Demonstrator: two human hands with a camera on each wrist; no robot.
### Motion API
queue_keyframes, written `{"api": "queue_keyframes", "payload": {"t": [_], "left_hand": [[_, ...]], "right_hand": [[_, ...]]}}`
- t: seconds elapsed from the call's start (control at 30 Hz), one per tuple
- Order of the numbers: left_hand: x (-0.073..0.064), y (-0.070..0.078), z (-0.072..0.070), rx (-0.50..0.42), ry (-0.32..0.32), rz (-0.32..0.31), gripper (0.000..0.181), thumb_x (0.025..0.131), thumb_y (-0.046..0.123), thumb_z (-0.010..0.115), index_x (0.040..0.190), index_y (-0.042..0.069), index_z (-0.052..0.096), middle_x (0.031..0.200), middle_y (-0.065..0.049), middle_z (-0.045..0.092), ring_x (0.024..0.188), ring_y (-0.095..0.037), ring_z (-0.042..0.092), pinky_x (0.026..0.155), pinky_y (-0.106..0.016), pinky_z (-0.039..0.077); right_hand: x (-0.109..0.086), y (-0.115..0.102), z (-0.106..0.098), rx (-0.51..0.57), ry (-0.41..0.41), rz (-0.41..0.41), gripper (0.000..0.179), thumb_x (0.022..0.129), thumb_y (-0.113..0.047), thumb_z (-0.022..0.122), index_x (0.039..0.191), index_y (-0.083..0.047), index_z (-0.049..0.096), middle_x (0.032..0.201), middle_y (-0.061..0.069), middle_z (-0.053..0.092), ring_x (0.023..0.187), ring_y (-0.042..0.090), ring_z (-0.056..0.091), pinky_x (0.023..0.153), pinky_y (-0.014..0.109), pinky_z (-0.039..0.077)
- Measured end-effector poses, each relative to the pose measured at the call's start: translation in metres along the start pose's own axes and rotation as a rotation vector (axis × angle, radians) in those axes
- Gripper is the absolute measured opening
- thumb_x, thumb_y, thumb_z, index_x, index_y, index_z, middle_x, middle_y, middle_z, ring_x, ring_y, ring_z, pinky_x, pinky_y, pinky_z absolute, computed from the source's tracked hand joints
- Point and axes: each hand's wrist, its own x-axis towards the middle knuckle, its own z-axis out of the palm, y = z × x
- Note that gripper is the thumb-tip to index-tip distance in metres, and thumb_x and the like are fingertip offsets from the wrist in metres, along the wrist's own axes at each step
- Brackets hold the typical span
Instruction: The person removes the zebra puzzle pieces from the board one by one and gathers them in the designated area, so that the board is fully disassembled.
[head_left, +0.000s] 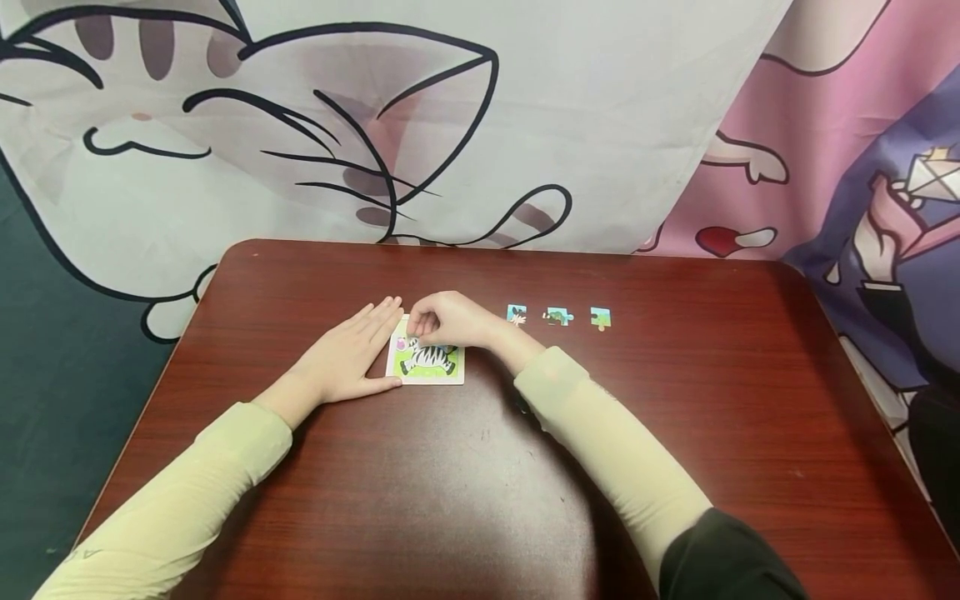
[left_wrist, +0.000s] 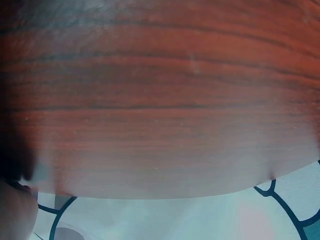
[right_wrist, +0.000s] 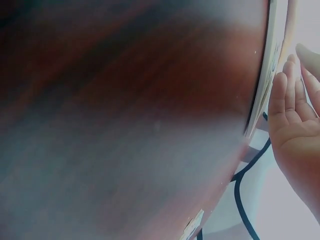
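Note:
A small zebra jigsaw puzzle (head_left: 431,358) lies flat on the table, its white edge (right_wrist: 262,82) seen side-on in the right wrist view. My left hand (head_left: 352,354) rests on the table along the puzzle's left side, fingers straight and thumb near the lower left corner. Over the upper part of the puzzle is my right hand (head_left: 453,321), fingers bent and thumb close to the fingertips at the upper left. Whether a piece is between them is hidden. The right wrist view shows that hand's palm (right_wrist: 300,137) beside the puzzle edge.
Three loose puzzle pieces lie in a row to the right: a blue one with white (head_left: 517,314), a middle one with green (head_left: 558,317) and a blue-green one (head_left: 601,317). The brown table (head_left: 480,467) ends at a cartoon cloth (head_left: 600,125) behind.

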Motion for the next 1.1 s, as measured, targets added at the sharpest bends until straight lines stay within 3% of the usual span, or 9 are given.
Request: {"api": "queue_keyframes", "payload": {"t": [0.5,1.1], "left_hand": [[0.0,-0.001,0.002,0.001,0.013,0.002,0.107,0.096,0.067,0.062,0.166,-0.005,0.025,0.177,-0.021,0.018,0.166,-0.034,0.02,0.136,-0.049,0.022],[0.0,0.0,0.002,-0.003,0.015,0.008,0.107,0.096,0.066,0.062,0.166,-0.005,0.025,0.177,-0.021,0.018,0.166,-0.035,0.02,0.136,-0.05,0.022]], "right_hand": [[0.011,0.0,0.008,-0.148,-0.034,0.023,0.013,0.09,-0.005,0.083,0.101,-0.005,0.076,0.096,0.005,0.074,0.088,0.011,0.067,0.08,0.013,0.053],[0.012,-0.005,0.011,-0.262,-0.057,0.041,0.018,0.089,-0.012,0.086,0.105,-0.007,0.077,0.099,0.004,0.073,0.09,0.011,0.065,0.082,0.017,0.052]]}}
